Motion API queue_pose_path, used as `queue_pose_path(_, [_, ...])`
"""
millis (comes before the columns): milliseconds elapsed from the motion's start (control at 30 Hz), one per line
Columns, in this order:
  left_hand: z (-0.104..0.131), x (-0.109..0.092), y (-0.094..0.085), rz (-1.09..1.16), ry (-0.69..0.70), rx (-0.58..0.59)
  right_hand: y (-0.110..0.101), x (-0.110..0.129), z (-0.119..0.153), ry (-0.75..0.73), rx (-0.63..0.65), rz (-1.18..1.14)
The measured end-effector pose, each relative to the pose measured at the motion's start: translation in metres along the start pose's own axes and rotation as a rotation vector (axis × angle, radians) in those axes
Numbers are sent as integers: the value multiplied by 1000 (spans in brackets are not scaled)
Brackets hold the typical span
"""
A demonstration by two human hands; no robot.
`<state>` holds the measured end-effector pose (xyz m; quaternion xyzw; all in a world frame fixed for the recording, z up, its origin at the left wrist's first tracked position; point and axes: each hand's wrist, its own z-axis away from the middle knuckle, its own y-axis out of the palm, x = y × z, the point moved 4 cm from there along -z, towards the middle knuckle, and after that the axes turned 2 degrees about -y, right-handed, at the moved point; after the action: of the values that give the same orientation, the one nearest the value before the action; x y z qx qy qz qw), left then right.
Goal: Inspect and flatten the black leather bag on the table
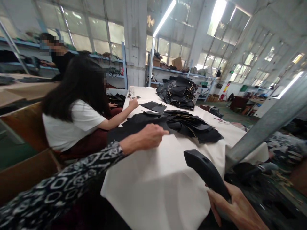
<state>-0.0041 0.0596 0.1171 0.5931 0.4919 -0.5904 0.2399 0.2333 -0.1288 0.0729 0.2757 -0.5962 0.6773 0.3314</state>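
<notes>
— Where are your hands sitting relative to the fabric?

— Your left hand (150, 135) is reaching out over the counter (158, 179), fingers loosely together and pressing down on the near edge of the pile of black fabric pieces (177, 124). The pile is lying just beyond your fingertips, spreading away toward the counter's right edge, its long axis running left to right across the white cloth covering.

— And the right?

— Your right hand (233, 207) is wrapping around the lower end of a black handle (205, 171), a smooth, matte, plastic-looking grip angling up toward the pile. It is hanging off the counter's near right corner, well apart from the fabric, so your left hand is clearly the nearer one.

— What are the pieces like?

— They are looking thin, limp and flat-cut, overlapping loosely, some carrying fine gold-coloured trim. A taller stack of black pieces (179, 92) is sitting toward the far end.

— Anyone else there?

— A seated person's hand (133, 103) is resting at the counter's left edge.
</notes>
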Motion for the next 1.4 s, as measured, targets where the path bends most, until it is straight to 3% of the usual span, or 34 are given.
queue_pose_path(67, [20, 54, 47, -162, 54, 137, 2, -8, 2, 19, 3, -12])
queue_pose_path(100, [34, 76, 70, -442, 191, 287, 3, -11, 3, 25, 7, -13])
queue_pose_path(133, [46, 94, 86, -661, 298, 347, 4, -15, 4, 31, 13, -14])
queue_pose_path(200, [61, 117, 98, -860, 351, 364, 7, -21, 3, 50, 43, -22])
queue_pose_path(300, [56, 119, 83, -828, 243, 321, 13, -26, -6, 72, 74, -55])
queue_pose_path(433, [25, 118, 43, -821, 154, -38, 24, -22, -30, 81, 118, -128])
queue_pose_path(600, [11, 158, 31, -740, 104, -196, 38, -13, -71, 85, 134, -209])
queue_pose_path(700, [10, 170, 33, -771, 102, -207, 44, -13, -93, 63, 139, -228])
queue_pose_path(933, [5, 169, 33, -904, 91, -193, 60, -24, -133, 56, 185, -235])
queue_pose_path(1100, [5, 169, 35, -936, 88, -180, 50, -4, -153, 52, 157, -220])
queue_pose_path(1267, [6, 169, 35, -928, 95, -172, 30, 9, -151, 22, 108, -182])
queue_pose_path(1400, [6, 164, 33, -909, 118, -216, 33, 1, -132, 28, 167, -140])
